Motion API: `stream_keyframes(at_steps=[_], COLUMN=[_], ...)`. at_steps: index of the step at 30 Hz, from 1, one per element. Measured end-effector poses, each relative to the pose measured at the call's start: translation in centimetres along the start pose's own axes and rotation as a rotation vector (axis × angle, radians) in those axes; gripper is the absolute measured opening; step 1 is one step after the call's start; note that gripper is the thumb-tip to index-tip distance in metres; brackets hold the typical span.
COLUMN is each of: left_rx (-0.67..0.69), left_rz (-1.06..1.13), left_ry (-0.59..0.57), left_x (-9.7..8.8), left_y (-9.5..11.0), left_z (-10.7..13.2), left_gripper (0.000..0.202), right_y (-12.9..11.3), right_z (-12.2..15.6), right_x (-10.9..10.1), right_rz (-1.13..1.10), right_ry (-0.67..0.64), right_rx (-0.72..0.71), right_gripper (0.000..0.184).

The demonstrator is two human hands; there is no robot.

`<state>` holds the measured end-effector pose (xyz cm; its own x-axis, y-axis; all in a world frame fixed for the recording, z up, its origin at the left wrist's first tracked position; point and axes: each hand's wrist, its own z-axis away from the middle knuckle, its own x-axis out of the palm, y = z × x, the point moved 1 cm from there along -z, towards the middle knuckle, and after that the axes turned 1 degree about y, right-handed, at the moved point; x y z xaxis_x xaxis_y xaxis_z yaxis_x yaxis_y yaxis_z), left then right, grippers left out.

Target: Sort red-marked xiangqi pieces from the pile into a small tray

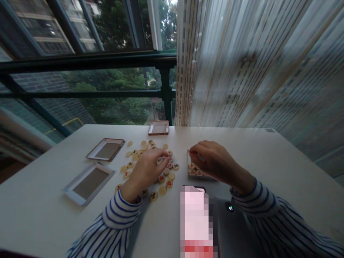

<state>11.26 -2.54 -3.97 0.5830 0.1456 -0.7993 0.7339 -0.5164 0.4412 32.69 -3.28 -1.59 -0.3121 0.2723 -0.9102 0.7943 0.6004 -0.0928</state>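
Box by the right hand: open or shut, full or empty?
Open, not empty: red-marked round pieces show inside the box, no lid over them. Whether full, cannot tell: the right hand hides part.

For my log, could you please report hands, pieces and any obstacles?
Left hand at scattered xiangqi pieces. Right hand over tray with red-lettered pieces. Smartphone on tray's near side.
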Motion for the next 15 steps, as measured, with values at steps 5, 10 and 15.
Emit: stream_keyframes(at_steps=[5, 10, 15], left_rx=[0.028, 0.06, 0.091], left_rz=[-0.021, -0.012, -0.055], left_ry=[0.021, -0.022, -0.095], left_x=[1.3, 2.2, 2.6], left_y=[-0.7, -1.3, -1.7], left_z=[2.1, 3.5, 4.2], left_gripper=[0.013, 0.011, 0.012], right_y=[-0.6, -1.2, -1.5], right_z=[0.1, 0.1, 0.2], right_x=[0.5, 1.4, 2.3], right_rz=[-0.008, -0.02, -0.062], right_ry=[-0.046, -0.103, -0.157], right_rx=[-0.034, -0.05, -0.087], right_gripper=[0.022, 0.021, 0.018])
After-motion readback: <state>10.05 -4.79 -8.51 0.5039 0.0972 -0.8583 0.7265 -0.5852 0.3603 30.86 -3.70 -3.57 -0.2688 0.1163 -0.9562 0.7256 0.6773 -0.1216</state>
